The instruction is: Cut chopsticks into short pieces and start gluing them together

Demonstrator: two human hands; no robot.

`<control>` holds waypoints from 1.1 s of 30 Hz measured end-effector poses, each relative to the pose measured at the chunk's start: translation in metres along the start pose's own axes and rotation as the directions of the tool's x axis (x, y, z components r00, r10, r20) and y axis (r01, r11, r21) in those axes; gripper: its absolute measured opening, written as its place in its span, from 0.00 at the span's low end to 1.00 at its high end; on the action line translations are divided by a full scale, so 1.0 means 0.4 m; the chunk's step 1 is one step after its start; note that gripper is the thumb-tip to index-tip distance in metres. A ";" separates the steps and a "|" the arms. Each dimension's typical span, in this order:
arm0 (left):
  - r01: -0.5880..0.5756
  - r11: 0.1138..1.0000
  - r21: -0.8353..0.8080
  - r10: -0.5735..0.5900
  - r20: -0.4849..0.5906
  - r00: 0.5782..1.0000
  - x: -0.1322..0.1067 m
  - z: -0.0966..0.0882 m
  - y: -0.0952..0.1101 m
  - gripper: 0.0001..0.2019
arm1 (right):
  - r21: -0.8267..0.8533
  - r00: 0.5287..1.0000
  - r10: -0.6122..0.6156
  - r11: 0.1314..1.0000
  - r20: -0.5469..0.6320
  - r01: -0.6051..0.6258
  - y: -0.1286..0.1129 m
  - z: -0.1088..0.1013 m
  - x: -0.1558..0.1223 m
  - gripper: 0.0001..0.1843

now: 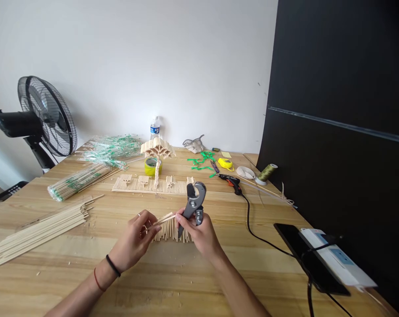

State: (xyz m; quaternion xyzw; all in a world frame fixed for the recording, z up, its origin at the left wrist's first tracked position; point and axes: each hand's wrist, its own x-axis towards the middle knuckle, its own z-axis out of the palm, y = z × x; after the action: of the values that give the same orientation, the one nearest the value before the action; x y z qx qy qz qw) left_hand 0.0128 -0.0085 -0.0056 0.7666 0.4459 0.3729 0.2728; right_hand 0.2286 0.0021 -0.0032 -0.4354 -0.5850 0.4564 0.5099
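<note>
Between the fingertips of my left hand (138, 235) are a couple of short, thin wooden sticks (163, 219) that slant up to the right. My right hand (201, 233) grips a grey hand cutter (193, 202) with a curved jaw pointing upward, and its thumb and fingertip also touch the right ends of the sticks. Beneath both hands lies a row of short cut sticks (168, 231), partly covered by them. Behind stands a stick-built model (156, 147) with a small roof on a post, set on a flat slatted base (140, 184).
Long loose sticks (41, 231) and a bagged bundle (79, 178) lie at left, near plastic wrappers (112, 147) and a fan (47, 114). Toward the right are a glue gun (230, 181) with its cord, a yellow tape measure (226, 164), thread spool (266, 174), phone (310, 257) and power strip (338, 257).
</note>
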 end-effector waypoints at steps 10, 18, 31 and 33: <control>0.115 0.927 0.358 -0.071 -0.133 0.989 0.024 -0.166 -0.040 0.14 | -0.642 0.978 0.122 0.740 -0.169 -0.203 0.016 -0.141 0.049 0.08; 0.496 0.648 0.579 -0.377 -0.321 0.868 -0.176 -0.430 -0.182 0.15 | -0.861 0.964 0.252 0.468 -0.083 -0.197 0.009 -0.118 0.039 0.06; 0.570 0.529 0.629 -0.403 -0.405 0.821 -0.330 -0.504 -0.289 0.13 | -0.879 0.931 0.364 0.448 0.013 -0.164 0.000 -0.104 0.026 0.11; 0.541 0.541 0.644 -0.391 -0.377 0.840 -0.326 -0.505 -0.290 0.13 | -0.866 0.940 0.341 0.466 -0.014 -0.182 0.004 -0.103 0.028 0.13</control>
State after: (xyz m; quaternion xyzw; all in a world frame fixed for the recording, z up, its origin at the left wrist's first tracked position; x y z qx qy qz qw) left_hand -0.2498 -0.0543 -0.0196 0.6235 0.7678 0.1475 -0.0091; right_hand 0.2683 0.0169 0.0001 -0.6755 -0.6982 0.2136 0.1025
